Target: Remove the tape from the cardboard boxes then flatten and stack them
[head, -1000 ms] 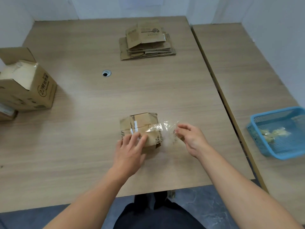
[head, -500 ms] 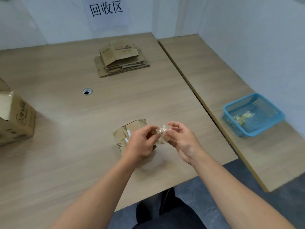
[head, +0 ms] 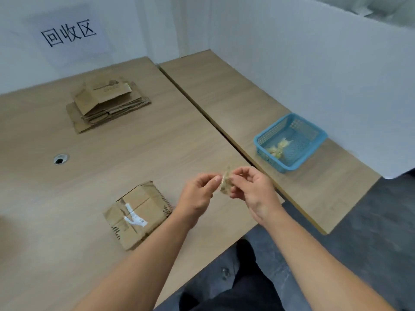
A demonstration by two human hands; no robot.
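Clear, crumpled: noted tape wad (head: 226, 184) clamped between fingertips of left hand (head: 197, 194) and right hand (head: 253, 191), held above table's near edge, right of cardboard box (head: 139, 214). Advise balling tightly, peeling left fingers free first, then dropping into blue basket (head: 271, 126) at right. Read on wall sign (head: 69, 33): 回收区. Found white label (head: 134, 217) on box illegible. Noted flattened stack (head: 107, 104) far left.
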